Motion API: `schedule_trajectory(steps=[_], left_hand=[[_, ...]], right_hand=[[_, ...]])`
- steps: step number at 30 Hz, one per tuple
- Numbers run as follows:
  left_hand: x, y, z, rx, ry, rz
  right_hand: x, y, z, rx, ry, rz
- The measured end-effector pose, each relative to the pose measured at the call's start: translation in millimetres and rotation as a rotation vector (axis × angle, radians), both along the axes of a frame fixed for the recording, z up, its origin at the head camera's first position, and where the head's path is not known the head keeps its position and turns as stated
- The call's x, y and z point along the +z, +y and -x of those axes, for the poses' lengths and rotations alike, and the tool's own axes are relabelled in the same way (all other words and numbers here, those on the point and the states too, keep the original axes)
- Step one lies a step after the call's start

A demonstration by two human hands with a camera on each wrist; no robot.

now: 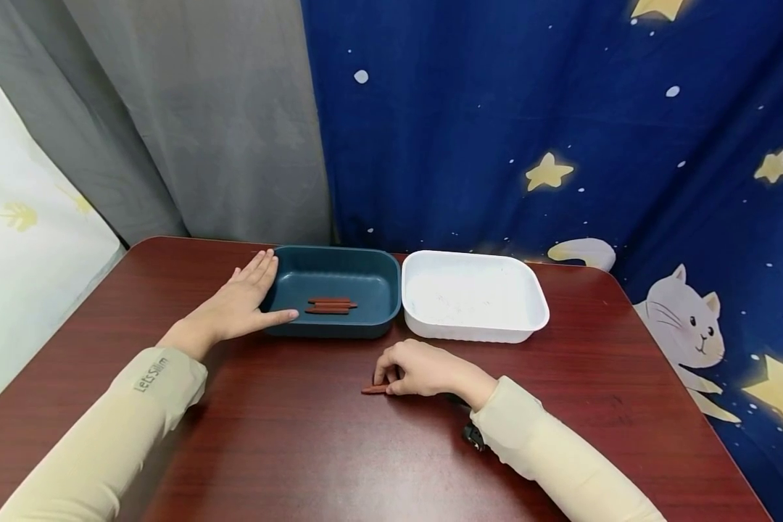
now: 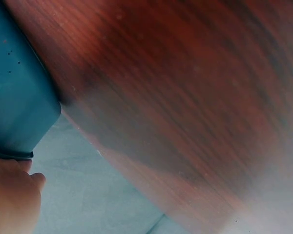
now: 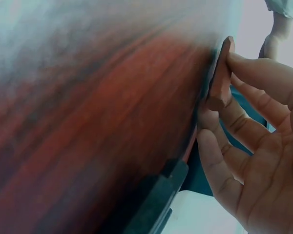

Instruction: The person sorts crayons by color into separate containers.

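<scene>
A: Where do we see the left hand (image 1: 238,301)?

B: We find it at the left end of the blue tub (image 1: 329,330), fingers straight and laid against the rim, thumb spread away from them over the tub's front corner

A: And the right hand (image 1: 424,368)?

B: We see that one in front of the blue tub, off toward its right, pinching a brown stick (image 1: 374,390) between thumb and fingertips; from the right wrist we make out the stick's flat sides and blunt end

A: Is the stick touching the table (image 1: 280,435)?

B: We cannot tell; it is low over the wood, nearer to us than the blue tub

A: What do we have inside the blue tub?

B: We count three more sticks (image 1: 330,305) lying side by side on its floor, toward the front

A: And around it?

B: Just beside the blue tub, on its right, we have a white tub (image 1: 473,333); behind it we see a grey curtain (image 1: 222,123) meeting a starry blue curtain (image 1: 470,109)
</scene>
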State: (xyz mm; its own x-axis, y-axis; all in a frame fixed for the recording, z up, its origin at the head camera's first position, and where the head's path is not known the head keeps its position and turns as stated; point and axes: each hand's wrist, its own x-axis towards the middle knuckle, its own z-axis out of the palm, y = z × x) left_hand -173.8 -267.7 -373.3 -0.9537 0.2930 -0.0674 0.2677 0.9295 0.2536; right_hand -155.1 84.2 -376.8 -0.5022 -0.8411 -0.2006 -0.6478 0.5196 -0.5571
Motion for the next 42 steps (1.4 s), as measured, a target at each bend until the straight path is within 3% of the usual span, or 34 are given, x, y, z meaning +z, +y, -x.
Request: schedule_trajectory(steps=[16,42], left_hand=[[-0.9,-0.6,2.6,-0.002,0.012,-0.003],[-2.1,0.4,-1.0,0.014,0.021,-0.013]], right_hand=[[2.1,0,-0.8,0.002,-0.029,0.073],[18.3,-30,-3.9,0.058,0.098,0.165]])
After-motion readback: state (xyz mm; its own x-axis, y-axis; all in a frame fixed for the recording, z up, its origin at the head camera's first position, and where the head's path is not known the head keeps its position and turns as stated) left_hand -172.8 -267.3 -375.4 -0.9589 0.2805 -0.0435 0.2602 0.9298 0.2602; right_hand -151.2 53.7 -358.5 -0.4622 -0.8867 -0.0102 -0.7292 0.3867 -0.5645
